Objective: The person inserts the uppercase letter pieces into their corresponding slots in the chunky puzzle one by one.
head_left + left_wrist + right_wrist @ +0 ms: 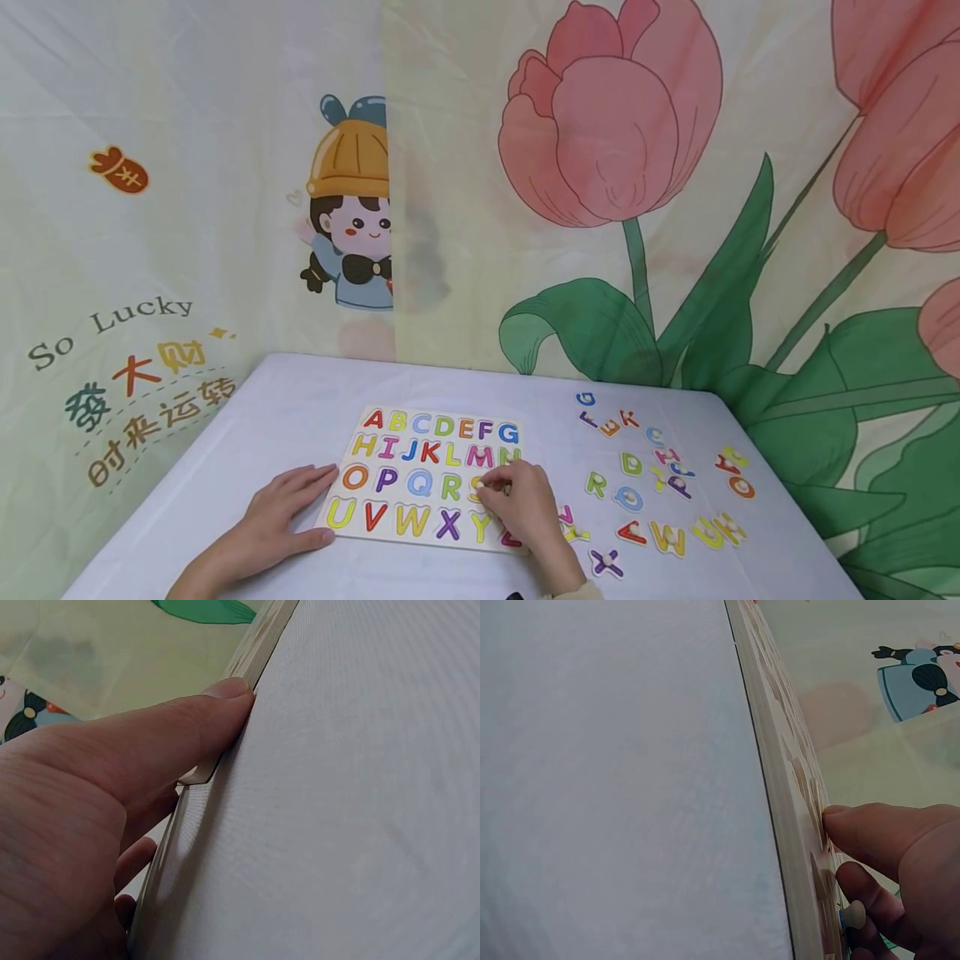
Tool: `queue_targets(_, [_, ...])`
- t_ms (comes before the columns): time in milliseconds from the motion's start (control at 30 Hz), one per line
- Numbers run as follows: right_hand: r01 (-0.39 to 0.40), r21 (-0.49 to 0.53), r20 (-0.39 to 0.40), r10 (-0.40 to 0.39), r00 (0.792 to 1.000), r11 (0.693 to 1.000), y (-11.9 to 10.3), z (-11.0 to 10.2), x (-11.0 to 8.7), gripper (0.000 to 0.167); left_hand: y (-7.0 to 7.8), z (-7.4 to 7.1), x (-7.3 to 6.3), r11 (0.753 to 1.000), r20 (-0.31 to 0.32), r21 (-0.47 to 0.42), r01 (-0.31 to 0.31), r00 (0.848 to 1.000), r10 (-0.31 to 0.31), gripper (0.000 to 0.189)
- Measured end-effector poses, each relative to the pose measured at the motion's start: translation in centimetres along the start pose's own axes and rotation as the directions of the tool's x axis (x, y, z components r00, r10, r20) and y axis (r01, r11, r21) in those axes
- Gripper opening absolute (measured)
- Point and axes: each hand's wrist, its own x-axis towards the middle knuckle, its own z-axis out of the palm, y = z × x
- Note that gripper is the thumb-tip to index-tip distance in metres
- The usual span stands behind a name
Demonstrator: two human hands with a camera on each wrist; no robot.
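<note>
A flat alphabet puzzle board (420, 543) with rows of coloured letters lies on the table. My right hand (521, 498) reaches over its right side, thumb and fingertips pinching at the yellow letter S (476, 490), which they partly cover. In the right wrist view the thumb of the right hand (900, 855) is right at the board's surface, near a small wooden knob (853, 915). The pink letter M (480, 457) sits in the row above. My left hand (281, 512) rests along the board's left edge, fingers extended, with its thumb (217, 705) against the front edge.
Loose letters with knobs lie scattered right of the board, among them a green D (632, 463), a green R (596, 484), a yellow W (667, 538) and a purple X (606, 563). A printed curtain (450, 167) hangs behind the white-covered table (300, 400).
</note>
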Motion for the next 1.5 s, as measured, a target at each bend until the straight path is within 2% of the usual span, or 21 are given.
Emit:
queue_targets(600, [-0.020,0.028,-0.007,0.020,1.000,0.999,-0.1,-0.1,0.1,0.010,0.1,-0.2,0.1,1.000,-0.006,-0.002,-0.005,1.000,0.005,0.093])
queue_targets(733, [-0.028,0.048,0.020,0.027,0.999,0.998,0.0,-0.2,0.0,0.010,0.0,-0.2,0.1,1.000,-0.013,-0.001,-0.015,1.000,0.015,0.092])
queue_targets(833, [-0.049,0.101,0.060,0.043,0.997,0.994,0.1,-0.6,-0.1,0.012,-0.1,-0.1,0.0,0.999,-0.037,0.013,-0.037,0.999,0.037,0.090])
queue_targets(1033, [-0.051,0.176,0.114,0.031,0.993,0.983,0.7,-3.5,-0.2,0.023,-0.2,0.2,-0.1,0.998,-0.051,0.031,-0.055,0.997,0.056,0.088])
queue_targets(1333, [-0.102,0.031,-0.018,0.103,0.995,0.994,5.3,-9.2,0.5,0.023,0.0,0.0,0.2,0.999,-0.026,0.036,-0.033,0.999,0.034,0.091])
queue_targets(1500, [-0.112,-0.024,-0.048,0.111,0.993,0.993,8.0,-11.3,0.6,0.024,0.0,0.2,0.1,0.999,-0.026,0.030,-0.020,0.999,0.021,0.091])
